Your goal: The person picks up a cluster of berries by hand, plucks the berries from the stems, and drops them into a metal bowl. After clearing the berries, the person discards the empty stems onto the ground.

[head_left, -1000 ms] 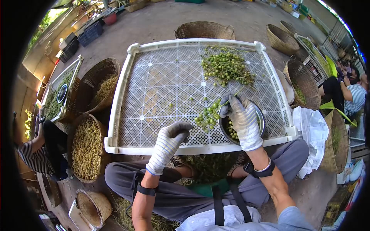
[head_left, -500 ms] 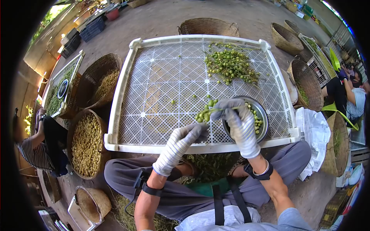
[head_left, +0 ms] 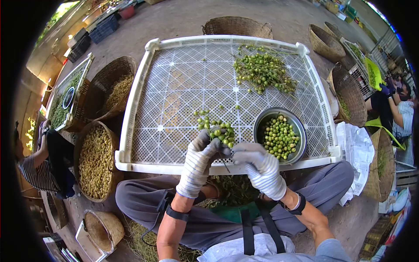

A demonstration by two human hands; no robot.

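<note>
My left hand (head_left: 200,160), in a striped white glove with grey fingertips, grips a bunch of green berries (head_left: 223,134) by its stems. A thin stem pokes out below its fingers. My right hand (head_left: 261,165), gloved alike, is just to the right, its fingers bent and its thumb apart from them; I see nothing held in it. Behind it, a round metal bowl (head_left: 302,126) holds loose green berries (head_left: 280,136). Both rest on the white slatted tray (head_left: 183,87) or its front edge. A heap of stemmed green berries (head_left: 264,72) lies at the tray's far right.
Left of the tray stand a basket of pale yellow berries (head_left: 95,163) and a taller woven basket (head_left: 91,96). More baskets (head_left: 347,94) are on the right, beside white paper (head_left: 354,153). One person (head_left: 39,161) sits at far left, another (head_left: 399,115) at far right.
My right hand has moved left and down from over the bowl, uncovering the berries in it. My left hand is a little higher, with the berry bunch in its fingers.
</note>
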